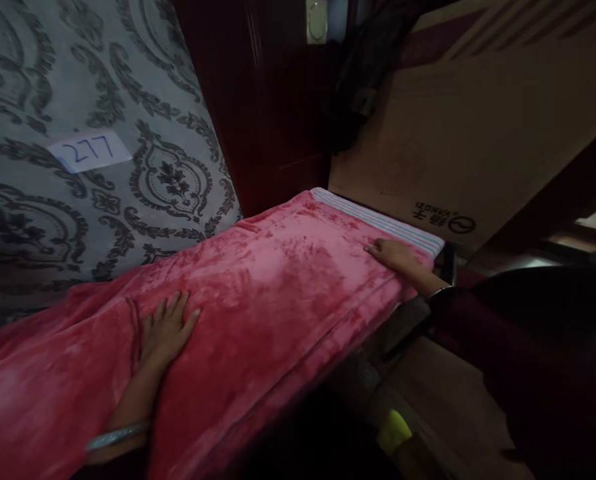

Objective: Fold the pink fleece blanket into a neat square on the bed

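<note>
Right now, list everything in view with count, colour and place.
Plush blanket: 1, red-pink, across the middle
Striped pad: 1, pale with stripes, beyond blanket's far end
Cardboard box: 1, brown, upper right
Wall covering: 1, grey patterned, upper left
Card "277": 1, white, on wall covering
Panel: 1, dark red, top centre
Unclear object: 1, yellow, bottom right
Bracelets: 2, silvery, one per wrist
Left hand: 1, bare, flat on blanket
Right hand: 1, bare, on blanket near pad

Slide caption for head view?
Left hand and right hand on a plush red blanket, striped fabric at its far end.
</note>
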A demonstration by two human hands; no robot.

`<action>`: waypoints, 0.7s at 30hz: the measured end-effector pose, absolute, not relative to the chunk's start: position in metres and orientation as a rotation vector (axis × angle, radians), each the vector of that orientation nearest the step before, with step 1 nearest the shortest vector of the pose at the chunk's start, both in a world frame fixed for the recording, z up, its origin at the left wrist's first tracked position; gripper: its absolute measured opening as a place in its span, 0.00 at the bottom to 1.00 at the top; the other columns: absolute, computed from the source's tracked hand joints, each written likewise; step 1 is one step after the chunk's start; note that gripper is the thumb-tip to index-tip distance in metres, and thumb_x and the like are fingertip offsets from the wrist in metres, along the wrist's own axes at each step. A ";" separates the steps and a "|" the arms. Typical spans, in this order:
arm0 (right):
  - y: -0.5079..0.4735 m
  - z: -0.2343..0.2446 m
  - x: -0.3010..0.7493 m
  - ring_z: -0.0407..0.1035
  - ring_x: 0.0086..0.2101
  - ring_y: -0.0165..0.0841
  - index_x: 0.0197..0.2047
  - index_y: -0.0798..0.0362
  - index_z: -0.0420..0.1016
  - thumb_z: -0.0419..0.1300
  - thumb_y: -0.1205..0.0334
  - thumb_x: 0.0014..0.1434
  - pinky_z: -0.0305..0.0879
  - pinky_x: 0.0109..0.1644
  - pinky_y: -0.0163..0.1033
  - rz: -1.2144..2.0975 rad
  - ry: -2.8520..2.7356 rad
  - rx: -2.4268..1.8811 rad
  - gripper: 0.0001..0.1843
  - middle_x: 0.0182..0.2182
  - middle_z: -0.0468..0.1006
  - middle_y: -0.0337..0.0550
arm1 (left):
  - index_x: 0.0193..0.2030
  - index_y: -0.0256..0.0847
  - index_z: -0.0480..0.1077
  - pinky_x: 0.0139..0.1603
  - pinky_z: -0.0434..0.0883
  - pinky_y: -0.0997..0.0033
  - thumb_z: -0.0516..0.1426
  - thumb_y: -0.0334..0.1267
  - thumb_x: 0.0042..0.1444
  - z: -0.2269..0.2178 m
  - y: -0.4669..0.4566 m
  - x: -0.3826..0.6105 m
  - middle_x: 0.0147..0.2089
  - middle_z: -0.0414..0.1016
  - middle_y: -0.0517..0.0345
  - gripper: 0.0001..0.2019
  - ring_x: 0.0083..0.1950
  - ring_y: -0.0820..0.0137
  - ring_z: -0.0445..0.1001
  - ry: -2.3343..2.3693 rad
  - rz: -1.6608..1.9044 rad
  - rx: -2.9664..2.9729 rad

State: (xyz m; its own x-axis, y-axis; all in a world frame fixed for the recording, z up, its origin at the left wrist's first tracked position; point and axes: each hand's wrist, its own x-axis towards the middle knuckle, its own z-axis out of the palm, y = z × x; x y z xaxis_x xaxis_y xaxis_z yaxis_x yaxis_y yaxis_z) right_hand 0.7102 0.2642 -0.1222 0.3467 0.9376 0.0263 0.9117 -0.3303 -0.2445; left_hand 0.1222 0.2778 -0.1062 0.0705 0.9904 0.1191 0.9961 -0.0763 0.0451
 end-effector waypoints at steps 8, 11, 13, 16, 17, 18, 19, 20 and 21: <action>0.251 -0.121 0.708 0.74 0.52 0.46 0.56 0.58 0.77 0.50 0.46 0.74 0.65 0.52 0.41 0.088 -1.665 -2.422 0.26 0.52 0.80 0.61 | 0.78 0.39 0.54 0.75 0.53 0.39 0.39 0.55 0.70 -0.099 0.270 0.132 0.79 0.53 0.47 0.35 0.79 0.47 0.52 -2.073 -0.258 -2.266; 0.251 -0.120 0.708 0.74 0.51 0.46 0.57 0.60 0.77 0.49 0.48 0.74 0.65 0.52 0.40 0.100 -1.666 -2.421 0.26 0.52 0.80 0.62 | 0.77 0.36 0.56 0.73 0.56 0.39 0.40 0.53 0.71 -0.096 0.263 0.136 0.78 0.57 0.42 0.34 0.77 0.46 0.55 -2.017 -0.285 -2.275; 0.251 -0.116 0.709 0.75 0.50 0.45 0.56 0.60 0.78 0.50 0.50 0.74 0.65 0.51 0.39 0.124 -1.670 -2.416 0.25 0.53 0.80 0.61 | 0.75 0.33 0.60 0.73 0.59 0.43 0.41 0.50 0.71 -0.094 0.260 0.137 0.75 0.62 0.40 0.33 0.76 0.49 0.58 -1.961 -0.295 -2.279; 0.248 -0.110 0.708 0.76 0.50 0.44 0.55 0.62 0.79 0.51 0.50 0.73 0.66 0.50 0.38 0.147 -1.668 -2.405 0.25 0.53 0.80 0.62 | 0.70 0.31 0.66 0.73 0.60 0.52 0.40 0.46 0.71 -0.088 0.259 0.138 0.70 0.70 0.40 0.30 0.72 0.54 0.65 -1.869 -0.290 -2.288; 0.247 -0.109 0.707 0.76 0.50 0.44 0.55 0.62 0.79 0.52 0.49 0.73 0.66 0.50 0.39 0.147 -1.663 -2.404 0.25 0.52 0.80 0.63 | 0.69 0.31 0.67 0.73 0.60 0.55 0.40 0.46 0.70 -0.085 0.259 0.140 0.69 0.71 0.40 0.30 0.72 0.55 0.66 -1.851 -0.278 -2.293; 0.245 -0.109 0.706 0.76 0.50 0.45 0.55 0.62 0.79 0.52 0.49 0.73 0.66 0.50 0.39 0.144 -1.657 -2.404 0.26 0.52 0.80 0.63 | 0.69 0.30 0.67 0.73 0.61 0.56 0.40 0.45 0.70 -0.082 0.258 0.142 0.68 0.72 0.40 0.30 0.71 0.55 0.67 -1.848 -0.256 -2.297; 0.242 -0.109 0.706 0.76 0.50 0.45 0.55 0.61 0.79 0.53 0.49 0.73 0.67 0.50 0.39 0.140 -1.651 -2.405 0.25 0.51 0.80 0.63 | 0.69 0.30 0.67 0.73 0.61 0.56 0.41 0.45 0.70 -0.078 0.256 0.146 0.68 0.72 0.39 0.30 0.71 0.55 0.67 -1.860 -0.227 -2.298; 0.240 -0.110 0.705 0.76 0.50 0.46 0.55 0.61 0.79 0.53 0.48 0.73 0.67 0.50 0.40 0.134 -1.648 -2.403 0.25 0.51 0.81 0.63 | 0.69 0.29 0.66 0.72 0.62 0.55 0.41 0.45 0.70 -0.075 0.253 0.151 0.69 0.71 0.38 0.30 0.71 0.54 0.67 -1.871 -0.200 -2.307; 0.238 -0.112 0.705 0.76 0.50 0.46 0.55 0.60 0.79 0.54 0.48 0.73 0.67 0.50 0.40 0.127 -1.647 -2.399 0.24 0.51 0.81 0.62 | 0.70 0.29 0.65 0.72 0.62 0.54 0.41 0.45 0.69 -0.073 0.247 0.157 0.70 0.69 0.38 0.30 0.72 0.53 0.66 -1.867 -0.175 -2.329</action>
State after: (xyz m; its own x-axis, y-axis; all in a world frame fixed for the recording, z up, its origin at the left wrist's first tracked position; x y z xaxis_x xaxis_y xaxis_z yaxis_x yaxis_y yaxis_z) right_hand 0.7049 0.2376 -0.1118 0.3651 0.9292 0.0572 0.9093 -0.3428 -0.2359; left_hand 0.1568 0.2474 -0.0730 0.2181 0.9582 0.1853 0.9759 -0.2134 -0.0450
